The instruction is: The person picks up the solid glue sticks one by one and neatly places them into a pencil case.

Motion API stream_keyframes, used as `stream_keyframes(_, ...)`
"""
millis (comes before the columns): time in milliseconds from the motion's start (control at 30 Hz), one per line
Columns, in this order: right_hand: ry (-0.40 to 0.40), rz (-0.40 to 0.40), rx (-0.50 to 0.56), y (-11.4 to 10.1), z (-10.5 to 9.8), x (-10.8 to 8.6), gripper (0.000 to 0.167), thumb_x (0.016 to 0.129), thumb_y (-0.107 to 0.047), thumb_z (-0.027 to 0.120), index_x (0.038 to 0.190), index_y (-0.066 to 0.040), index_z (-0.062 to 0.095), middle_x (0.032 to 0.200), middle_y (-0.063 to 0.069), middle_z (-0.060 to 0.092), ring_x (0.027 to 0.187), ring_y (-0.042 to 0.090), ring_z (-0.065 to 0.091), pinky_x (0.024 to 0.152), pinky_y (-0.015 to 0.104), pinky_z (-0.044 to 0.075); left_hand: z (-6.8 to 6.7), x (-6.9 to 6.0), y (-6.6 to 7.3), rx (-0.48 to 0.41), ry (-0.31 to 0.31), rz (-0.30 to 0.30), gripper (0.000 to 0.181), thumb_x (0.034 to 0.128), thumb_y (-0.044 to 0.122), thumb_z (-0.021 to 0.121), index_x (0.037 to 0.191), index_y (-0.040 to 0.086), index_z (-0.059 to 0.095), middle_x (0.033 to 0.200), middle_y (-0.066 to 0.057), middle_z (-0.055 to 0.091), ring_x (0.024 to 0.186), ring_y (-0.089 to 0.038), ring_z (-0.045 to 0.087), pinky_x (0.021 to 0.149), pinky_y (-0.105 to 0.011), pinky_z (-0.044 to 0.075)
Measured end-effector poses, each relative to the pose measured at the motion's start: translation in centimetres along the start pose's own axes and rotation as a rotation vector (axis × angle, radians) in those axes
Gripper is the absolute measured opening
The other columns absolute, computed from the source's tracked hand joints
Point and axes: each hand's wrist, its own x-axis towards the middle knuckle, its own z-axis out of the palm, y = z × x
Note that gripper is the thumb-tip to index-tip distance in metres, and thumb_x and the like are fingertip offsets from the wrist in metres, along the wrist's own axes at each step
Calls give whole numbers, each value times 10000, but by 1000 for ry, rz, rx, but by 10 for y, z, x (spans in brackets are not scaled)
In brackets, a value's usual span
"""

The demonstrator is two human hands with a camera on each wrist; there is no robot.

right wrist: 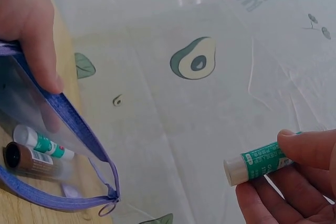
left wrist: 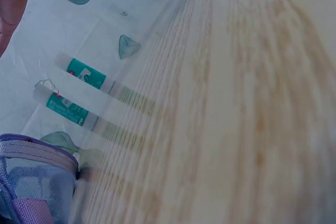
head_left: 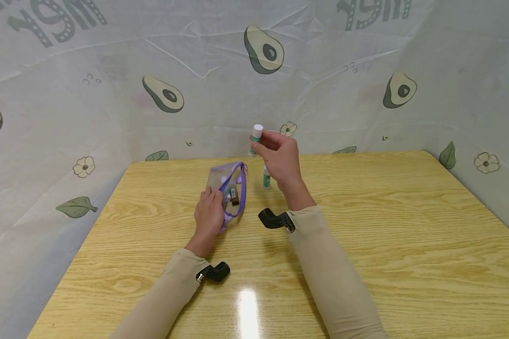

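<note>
Table (head_left: 407, 235): yellow wood grain | Backdrop (head_left: 220, 94): pale, creased, avocado-print | Glare (head_left: 248, 313): white, on table

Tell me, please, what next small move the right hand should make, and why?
Probably the right hand should lower its white-capped, green-labelled cylindrical tube into the purple-edged mesh pouch: the left hand grips the pouch beside its open mouth, and a similar green-labelled tube lies inside.

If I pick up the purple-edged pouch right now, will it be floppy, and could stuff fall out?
The pouch is probably floppy, since its see-through sides look like thin mesh. Stuff could well slide out if you tip it, because its mouth gapes open. The brown tube inside might roll, as it looks round and lies on its side.
</note>
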Motion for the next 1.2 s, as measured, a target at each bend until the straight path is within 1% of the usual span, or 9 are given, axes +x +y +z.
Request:
stream_keyframes(433,3,-6,20,-2,8,-1,363,996,-111,746,1347,-22,721,1294,167,762,1224,266,722,1086,414,577,0,-1,1,-14,5,4,603,1145,336,237,1624,2,390,1767,-207,199,1665,-427,83,1352,-618,40)
stream_keyframes(767,-11,-19,2,-2,19,-4,360,985,-106,758,1332,-17,726,1272,171,771,1207,279,731,1069,412,589,-1,-1,0,-18,-2,-3,602,1147,338,241,1630,8,380,1771,-198,191,1670,-413,71,1355,-607,30)
stream_keyframes(967,-21,-3,2,-1,27,-6,363,980,-99,761,1331,-17,724,1277,174,769,1216,292,735,1067,408,595,-1,0,0,-7,8,5,605,1143,333,231,1619,1,402,1766,-209,201,1666,-424,85,1354,-610,46)
stream_keyframes(1200,-15,21,-32,4,31,-6,378,982,-118,764,1347,-29,716,1278,162,769,1222,290,733,1080,427,588,-2,-1,-1,3,7,5,605,1141,335,233,1619,6,407,1765,-211,204,1665,-426,87,1352,-616,55)
